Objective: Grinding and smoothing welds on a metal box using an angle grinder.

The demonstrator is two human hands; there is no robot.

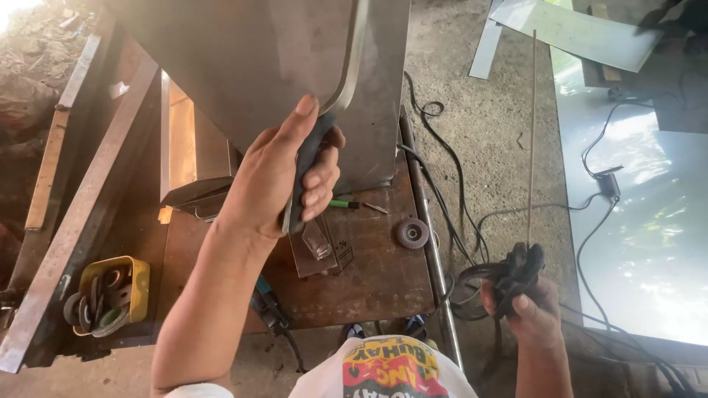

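Note:
My left hand (284,173) is raised and closed around the dark grip of a curved metal bar handle (346,81) that runs up along a large steel sheet box (243,66). Low at the right, my right hand (527,306) grips a black welding electrode holder (520,269) with a thin rod (532,133) standing straight up from it. Black cables (472,284) loop away from this hand toward the rusty workbench (369,273).
A yellow tin of used grinding discs (110,295) sits at the bench's left. A small wheel (412,233), a green-handled tool (343,203) and a metal clamp (317,243) lie on the bench. Shiny metal sheets (641,191) cover the concrete floor at right, with cables across them.

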